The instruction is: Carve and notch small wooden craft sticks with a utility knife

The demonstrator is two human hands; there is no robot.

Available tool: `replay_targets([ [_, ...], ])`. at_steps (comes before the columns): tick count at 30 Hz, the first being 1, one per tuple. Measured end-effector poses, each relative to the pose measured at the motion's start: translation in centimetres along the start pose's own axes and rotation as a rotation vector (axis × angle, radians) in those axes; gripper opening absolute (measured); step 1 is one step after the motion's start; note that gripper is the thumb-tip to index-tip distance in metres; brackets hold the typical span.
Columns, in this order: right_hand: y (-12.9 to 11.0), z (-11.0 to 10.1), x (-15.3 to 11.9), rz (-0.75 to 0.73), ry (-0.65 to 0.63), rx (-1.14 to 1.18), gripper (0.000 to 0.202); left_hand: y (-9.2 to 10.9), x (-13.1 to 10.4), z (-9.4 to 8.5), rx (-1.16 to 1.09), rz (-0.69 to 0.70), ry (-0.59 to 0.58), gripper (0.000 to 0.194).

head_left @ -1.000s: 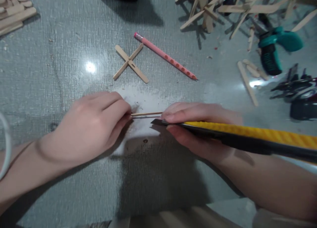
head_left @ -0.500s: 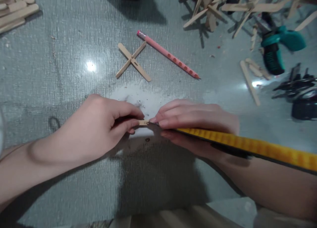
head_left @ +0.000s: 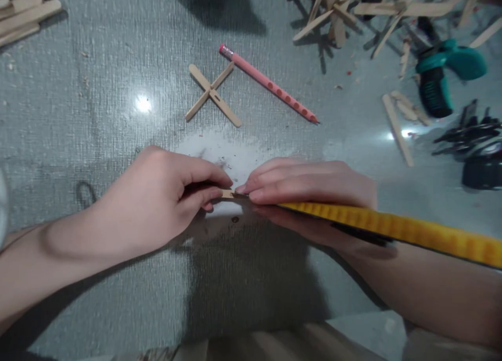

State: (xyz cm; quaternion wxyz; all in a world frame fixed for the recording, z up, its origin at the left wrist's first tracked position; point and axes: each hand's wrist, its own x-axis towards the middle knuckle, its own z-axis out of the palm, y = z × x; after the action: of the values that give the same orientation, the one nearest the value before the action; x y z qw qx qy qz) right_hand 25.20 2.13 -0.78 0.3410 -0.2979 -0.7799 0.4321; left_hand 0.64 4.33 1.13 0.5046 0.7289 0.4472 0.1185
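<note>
We pinch a small craft stick (head_left: 227,194) flat on the grey surface (head_left: 98,115) with our left hand (head_left: 157,204), fingers closed on its left end. Our right hand (head_left: 309,188) grips the yellow utility knife (head_left: 392,230), its tip touching the stick's right end. The cut looks barely begun. A finished crossed-stick piece (head_left: 213,94) and a pink pencil (head_left: 269,83) lie beyond.

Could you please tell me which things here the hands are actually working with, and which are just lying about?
In hand:
left hand pinching a small wooden stick
right hand gripping a yellow utility knife

Lying about:
crossed craft sticks
pink pencil
teal tool
pile of craft sticks
</note>
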Motion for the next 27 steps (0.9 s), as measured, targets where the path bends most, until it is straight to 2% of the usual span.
replay_targets([
  [6,-0.1,0.3,-0.1,-0.020,0.005,0.006,0.016,0.0,-0.1,0.4,-0.003,-0.001,0.033,0.017],
  [18,-1.2,0.4,-0.5,0.031,-0.020,-0.141,0.013,0.7,-0.2,0.6,-0.091,-0.125,0.044,0.016],
  [24,-0.6,0.6,-0.9,-0.056,-0.049,-0.200,0.015,0.5,-0.4,0.5,-0.148,-0.099,0.068,0.014],
  [27,-0.6,1.0,-1.0,0.033,0.011,-0.249,0.012,0.5,-0.5,0.6,-0.156,-0.105,0.075,0.014],
])
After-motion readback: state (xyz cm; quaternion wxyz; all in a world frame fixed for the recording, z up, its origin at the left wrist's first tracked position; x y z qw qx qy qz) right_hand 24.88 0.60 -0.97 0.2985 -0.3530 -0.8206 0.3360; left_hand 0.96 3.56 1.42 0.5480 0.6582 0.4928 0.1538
